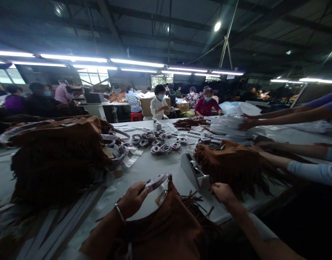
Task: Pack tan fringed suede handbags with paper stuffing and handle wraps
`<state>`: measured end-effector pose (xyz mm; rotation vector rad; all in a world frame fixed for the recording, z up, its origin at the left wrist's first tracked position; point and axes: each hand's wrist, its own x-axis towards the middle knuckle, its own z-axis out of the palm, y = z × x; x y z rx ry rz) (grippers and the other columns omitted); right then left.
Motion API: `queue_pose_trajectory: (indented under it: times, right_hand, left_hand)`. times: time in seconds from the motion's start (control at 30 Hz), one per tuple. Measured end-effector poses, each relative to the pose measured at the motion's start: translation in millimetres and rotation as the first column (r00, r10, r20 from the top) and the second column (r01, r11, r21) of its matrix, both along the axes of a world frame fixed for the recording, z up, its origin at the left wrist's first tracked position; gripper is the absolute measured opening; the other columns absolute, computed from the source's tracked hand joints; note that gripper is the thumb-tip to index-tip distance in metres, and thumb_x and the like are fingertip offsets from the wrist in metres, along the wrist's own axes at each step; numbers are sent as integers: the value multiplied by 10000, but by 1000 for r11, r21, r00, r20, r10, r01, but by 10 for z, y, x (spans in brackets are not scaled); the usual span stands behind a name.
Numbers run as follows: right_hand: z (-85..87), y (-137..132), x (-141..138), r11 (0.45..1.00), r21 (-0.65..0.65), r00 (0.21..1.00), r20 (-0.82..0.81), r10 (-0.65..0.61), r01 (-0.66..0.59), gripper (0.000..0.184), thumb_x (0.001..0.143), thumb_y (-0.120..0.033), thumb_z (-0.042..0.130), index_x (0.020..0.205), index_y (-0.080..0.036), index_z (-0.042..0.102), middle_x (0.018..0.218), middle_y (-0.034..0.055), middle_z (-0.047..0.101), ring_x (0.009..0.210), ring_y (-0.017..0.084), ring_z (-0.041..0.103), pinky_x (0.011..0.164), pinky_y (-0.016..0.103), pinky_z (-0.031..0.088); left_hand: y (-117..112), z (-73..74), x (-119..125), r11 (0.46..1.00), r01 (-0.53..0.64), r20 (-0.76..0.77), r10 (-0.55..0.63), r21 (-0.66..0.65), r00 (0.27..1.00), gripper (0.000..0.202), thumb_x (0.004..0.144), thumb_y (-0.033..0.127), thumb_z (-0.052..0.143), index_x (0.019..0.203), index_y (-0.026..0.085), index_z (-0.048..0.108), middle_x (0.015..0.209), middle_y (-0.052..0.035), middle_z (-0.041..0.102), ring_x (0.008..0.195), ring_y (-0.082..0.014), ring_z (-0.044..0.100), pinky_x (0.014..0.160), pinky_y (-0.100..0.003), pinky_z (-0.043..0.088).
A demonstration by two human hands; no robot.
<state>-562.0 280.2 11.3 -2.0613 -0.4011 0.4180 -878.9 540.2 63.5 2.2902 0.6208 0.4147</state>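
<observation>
My left hand (pixel 133 199) is closed around a strap (pixel 158 181) wrapped in pale film, joined at its far end to a brown fringed bag (pixel 168 231). The bag lies in front of me, its fringe spread on the table toward the right. My right hand (pixel 222 193) is closed beside a pale tape dispenser (pixel 190 169), just right of its front end. Whatever its fingers pinch, if anything, is too small to make out. A paper tag (pixel 159 199) shows by the bag's upper edge.
A tall pile of brown fringed bags (pixel 60 151) stands at left. Coiled wrapped straps (pixel 157 141) lie mid-table. At right, a co-worker's hands reach onto another fringed stack (pixel 233 155); another person's arms reach to white packing sheets (pixel 228 124). Long pale strips (pixel 68 216) lie lower left.
</observation>
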Motion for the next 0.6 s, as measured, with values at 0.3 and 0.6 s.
queue_pose_trajectory:
  times: [0.3, 0.6]
  right_hand:
    - [433, 605, -1126, 848, 336, 840, -224, 495, -411, 401, 689, -527, 743, 819, -147, 734, 681, 29, 693, 583, 143, 581, 555, 250, 444]
    - [490, 1480, -1997, 864, 390, 812, -357, 462, -320, 504, 527, -595, 825, 609, -139, 628, 454, -35, 526, 368, 54, 383, 367, 206, 243]
  left_hand:
    - [-168, -120, -5, 946, -74, 144, 30, 315, 989, 176, 887, 264, 519, 817, 178, 656, 909, -108, 676, 996, -259, 590, 1001, -428, 433]
    - [-334, -175, -111, 874, -189, 95, 163, 448, 982, 175, 891, 258, 532, 987, 169, 648, 1108, -145, 673, 1314, -334, 466, 1162, -590, 211]
